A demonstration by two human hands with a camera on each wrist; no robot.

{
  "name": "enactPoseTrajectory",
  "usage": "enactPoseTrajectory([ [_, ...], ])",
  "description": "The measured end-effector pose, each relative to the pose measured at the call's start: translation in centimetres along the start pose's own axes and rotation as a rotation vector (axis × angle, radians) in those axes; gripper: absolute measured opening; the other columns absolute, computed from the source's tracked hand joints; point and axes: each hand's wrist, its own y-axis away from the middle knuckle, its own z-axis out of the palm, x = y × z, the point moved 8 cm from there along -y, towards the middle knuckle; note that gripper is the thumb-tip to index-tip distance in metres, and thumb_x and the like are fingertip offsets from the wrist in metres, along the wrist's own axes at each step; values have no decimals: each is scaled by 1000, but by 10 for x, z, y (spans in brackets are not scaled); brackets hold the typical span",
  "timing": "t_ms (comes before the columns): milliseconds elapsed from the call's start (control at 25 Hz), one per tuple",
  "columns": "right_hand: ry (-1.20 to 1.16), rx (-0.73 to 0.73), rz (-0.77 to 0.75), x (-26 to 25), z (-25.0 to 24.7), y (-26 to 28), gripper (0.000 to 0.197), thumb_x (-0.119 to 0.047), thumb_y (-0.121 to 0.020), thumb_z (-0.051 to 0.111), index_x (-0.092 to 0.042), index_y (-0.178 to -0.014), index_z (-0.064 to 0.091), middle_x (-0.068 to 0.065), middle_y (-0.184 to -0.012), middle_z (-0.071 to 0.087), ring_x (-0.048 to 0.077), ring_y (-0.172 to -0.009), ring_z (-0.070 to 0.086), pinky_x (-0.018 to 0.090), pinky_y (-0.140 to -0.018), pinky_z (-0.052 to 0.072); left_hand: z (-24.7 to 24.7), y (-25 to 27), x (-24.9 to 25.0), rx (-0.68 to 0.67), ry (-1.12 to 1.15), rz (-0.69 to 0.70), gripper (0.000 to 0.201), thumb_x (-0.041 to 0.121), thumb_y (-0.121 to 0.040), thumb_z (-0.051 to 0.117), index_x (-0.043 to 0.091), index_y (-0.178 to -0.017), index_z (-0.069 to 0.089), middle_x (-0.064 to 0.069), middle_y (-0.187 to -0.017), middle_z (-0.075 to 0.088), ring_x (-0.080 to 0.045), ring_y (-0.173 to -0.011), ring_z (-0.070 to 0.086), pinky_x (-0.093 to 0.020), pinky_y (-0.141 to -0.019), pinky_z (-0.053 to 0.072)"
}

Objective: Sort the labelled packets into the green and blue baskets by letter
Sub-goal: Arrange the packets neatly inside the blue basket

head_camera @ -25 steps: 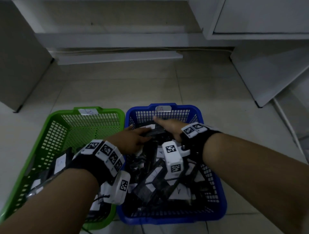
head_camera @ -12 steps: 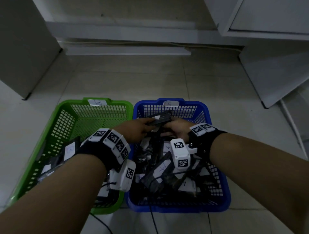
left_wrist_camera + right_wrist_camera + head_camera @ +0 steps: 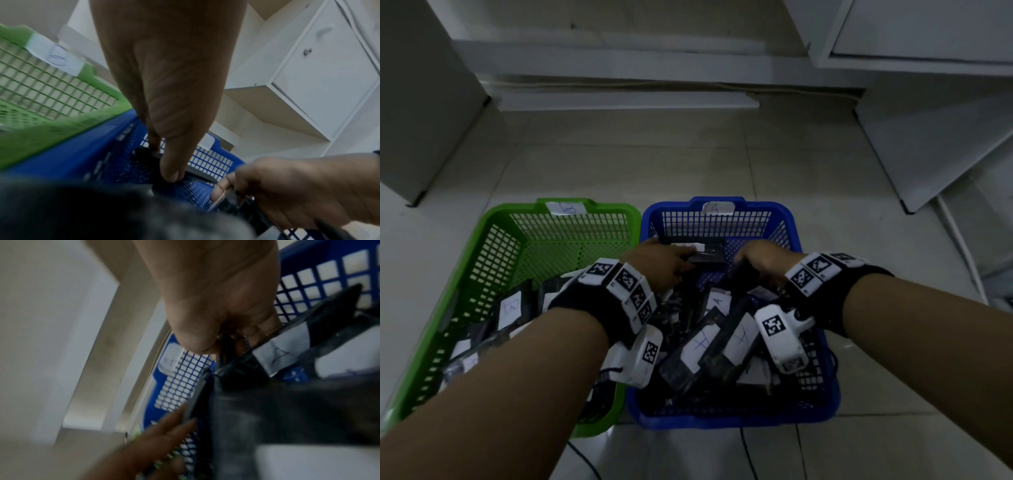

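Two hands now split apart over the blue plastic mesh basket (image 3: 787, 219): half a second back they met on one flat black packet with a white label (image 3: 705, 253), now only the left hand (image 3: 661, 265) has it, grip narrow, thumb and fingers pinching its near edge at 12 o'clock in the basket, close to the far wall. Right hand (image 3: 763, 262) has dropped to 1 o'clock and its grip is curled round a second dark labelled packet (image 3: 281, 350) pulled from the heap; letter on that one unreadable. Read: handover done, left is placing or re-sorting, right is starting the next pick. Blue basket carries a tag marked A, and its pile shows A labels (image 3: 717, 301). Green plastic mesh basket (image 3: 493, 246) touches it at 9 o'clock, holds packets at its near end, one label reading B (image 3: 511, 308). Most of the sort looks done. Both baskets sit on a pale tiled floor (image 3: 688, 164); white cabinets (image 3: 928, 31) at 1–2 o'clock, a grey panel (image 3: 421, 102) at 10, a low white board (image 3: 626, 101) along the wall at 12, cables (image 3: 746, 452) trailing at 6.
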Motion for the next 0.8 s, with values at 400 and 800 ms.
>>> enactPoseTrajectory([
  [400,333,-239,-19,12,16,28,108,-59,-45,83,-15,-134,42,4,-127,59,26,-113,58,43,-100,49,24,-18,-1,-270,-119,-49,42,47,-99,27,41,-140,35,15,-159,-2,-16,-146,16,-56,-117,1],
  [800,660,94,-98,7,-18,29,40,-32,-90,61,-1,-115,63,18,-116,65,26,-95,61,30,-73,47,0,-6,6,106,-121,-127,45,49,-89,46,26,-127,55,-6,-133,39,-26,-123,42,-49,-113,17],
])
